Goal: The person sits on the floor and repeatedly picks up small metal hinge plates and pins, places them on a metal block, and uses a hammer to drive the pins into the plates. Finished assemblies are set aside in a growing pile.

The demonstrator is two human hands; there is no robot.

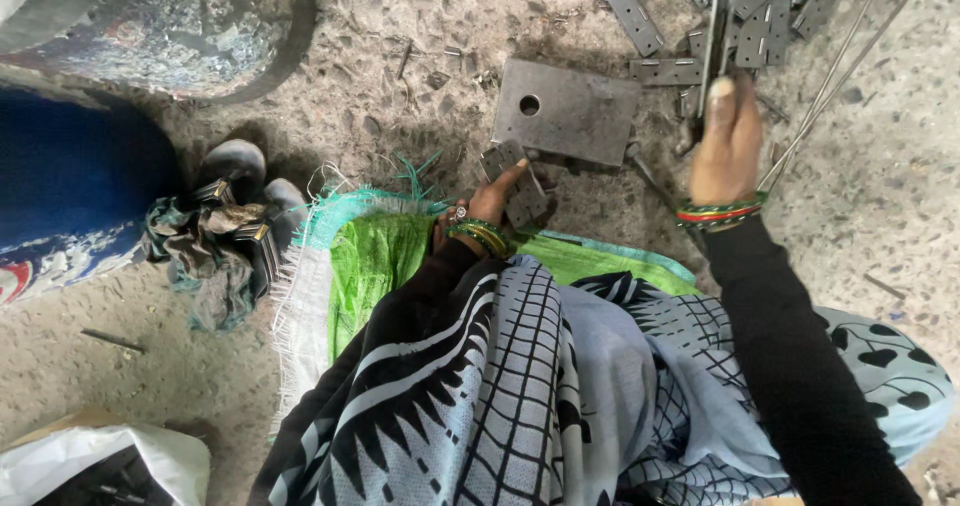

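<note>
My left hand (492,198) grips a small grey metal hinge (515,181) just in front of a square steel plate (565,112) with a round hole, which lies flat on the ground. My right hand (727,144) reaches forward into a pile of loose grey metal hinge pieces (755,11) and pinches a long thin metal strip (712,41) that stands up from the pile. Both wrists carry coloured bangles. Black sleeves and a grey-blue patterned cloth cover my arms and lap.
A green woven sack (375,261) lies under me on the rough concrete floor. Thin metal rods (835,81) lean at the right. A blue drum (70,181), a round metal container (170,26), a pile of rags with hinges (215,236) and a white bag (110,461) sit at the left.
</note>
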